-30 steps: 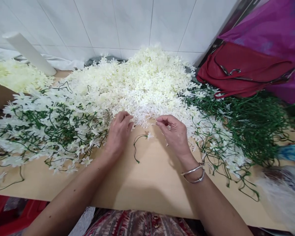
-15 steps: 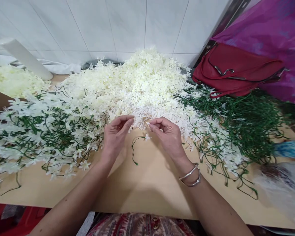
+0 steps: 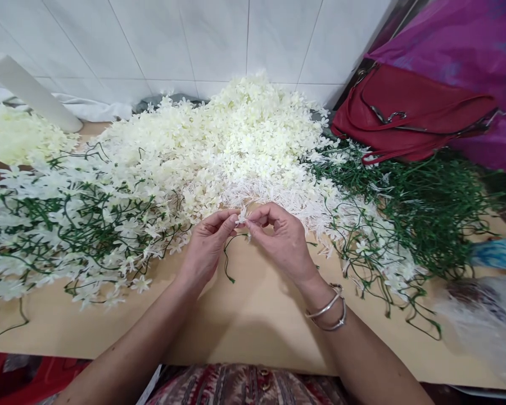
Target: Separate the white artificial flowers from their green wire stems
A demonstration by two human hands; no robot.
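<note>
A small white flower (image 3: pixel 242 216) is pinched between my two hands over the front edge of the flower pile. My left hand (image 3: pixel 211 239) has thumb and forefinger closed on its left side. From the right, my right hand (image 3: pixel 282 239) pinches the same flower, with a silver bangle on that wrist. A green stem (image 3: pixel 226 261) lies on the table just below my fingertips, its upper end partly hidden by them. Behind the hands rises a large heap of cream-white blossoms (image 3: pixel 253 129).
White flowers on green stems (image 3: pixel 88 219) cover the left of the table (image 3: pixel 253 326). Bare green stems (image 3: pixel 430 208) are heaped at right, below a red handbag (image 3: pixel 413 112) and purple bag (image 3: pixel 459 50). A white roll (image 3: pixel 34 93) leans at back left; clear plastic (image 3: pixel 484 320) lies right.
My hands have come together, and the white flower now shows between their fingertips. The loose stem's upper end has become partly covered. The view has shifted slightly.
</note>
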